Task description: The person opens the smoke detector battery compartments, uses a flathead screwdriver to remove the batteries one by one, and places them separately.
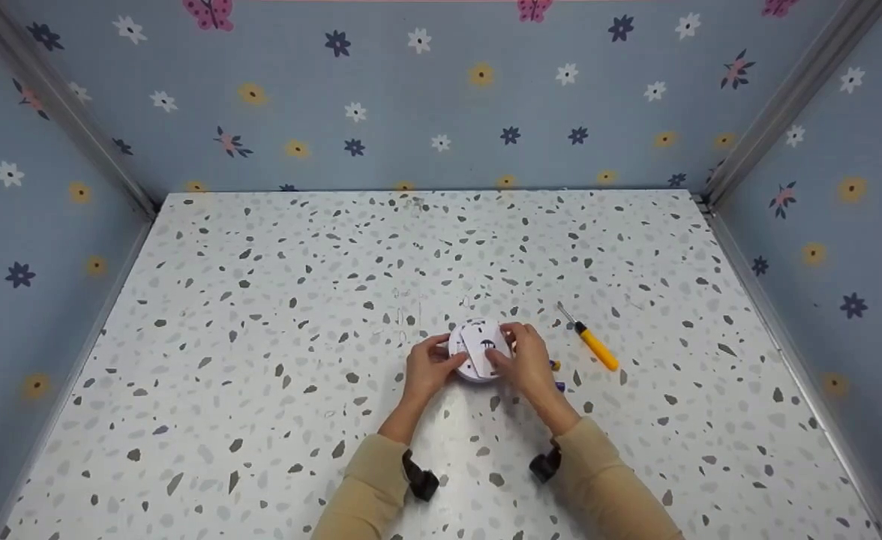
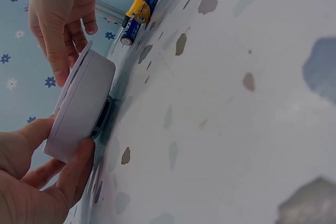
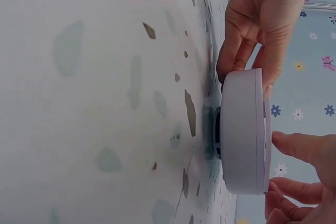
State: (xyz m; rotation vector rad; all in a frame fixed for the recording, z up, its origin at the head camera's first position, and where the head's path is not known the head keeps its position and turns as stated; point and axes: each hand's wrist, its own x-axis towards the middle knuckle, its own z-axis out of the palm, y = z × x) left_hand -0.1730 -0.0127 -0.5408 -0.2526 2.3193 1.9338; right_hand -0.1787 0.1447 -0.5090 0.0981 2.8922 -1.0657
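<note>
A round white smoke detector (image 1: pixel 458 330) is held low over the table with its flat back facing up. An elongated white cover plate (image 1: pixel 476 337) lies across that back, and one end juts slightly past the rim in the left wrist view. My left hand (image 1: pixel 427 366) grips the detector's side, thumb on the back and fingers around the body (image 3: pixel 241 129). My right hand (image 1: pixel 527 360) has its thumb on the plate and its fingers at the edge, pinching the plate. The dark grille (image 2: pixel 102 119) faces down to the table.
Two AA batteries (image 2: pixel 142 17) lie on the table just right of my right hand, partly hidden by it in the head view. Farther right lies a yellow-handled screwdriver (image 1: pixel 597 346). Flower-patterned panels (image 1: pixel 441 97) wall in the speckled table (image 1: pixel 261 420) at the back and sides.
</note>
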